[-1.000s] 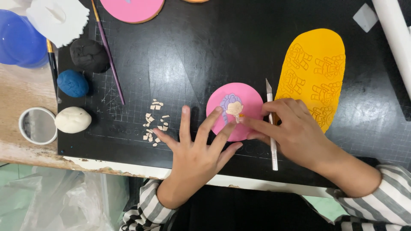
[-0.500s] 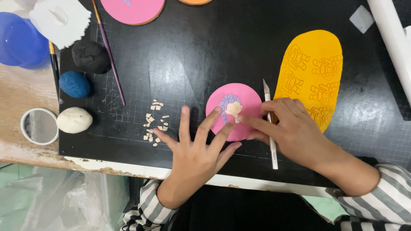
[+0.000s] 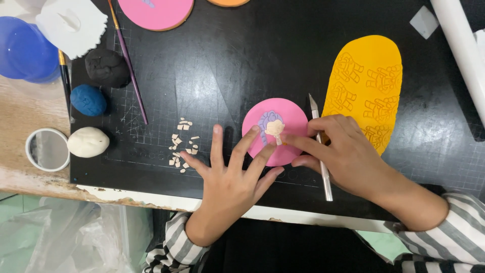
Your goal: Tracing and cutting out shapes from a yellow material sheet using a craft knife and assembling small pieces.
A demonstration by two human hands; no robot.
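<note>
A round pink clay disc [image 3: 288, 114] lies on the black cutting mat [image 3: 227, 65], with a small purple and beige clay figure [image 3: 272, 125] pressed on it. My left hand [image 3: 227, 177] rests flat with fingers spread, its fingertips on the disc's lower left edge. My right hand [image 3: 343, 154] holds a thin craft knife [image 3: 320, 151] under its fingers while its index fingertip touches the beige figure.
An oval yellow embossed clay slab [image 3: 366, 83] lies to the right. Several beige clay scraps [image 3: 183, 144] sit left of my hand. Black [image 3: 107, 67], blue [image 3: 88, 99] and white [image 3: 88, 142] clay lumps, two brushes [image 3: 126, 58], a tape roll [image 3: 47, 149] and a blue lid [image 3: 25, 45] crowd the left.
Both hands stay on the pink disc; my right index finger has shifted slightly on the figure. Nothing else has moved.
</note>
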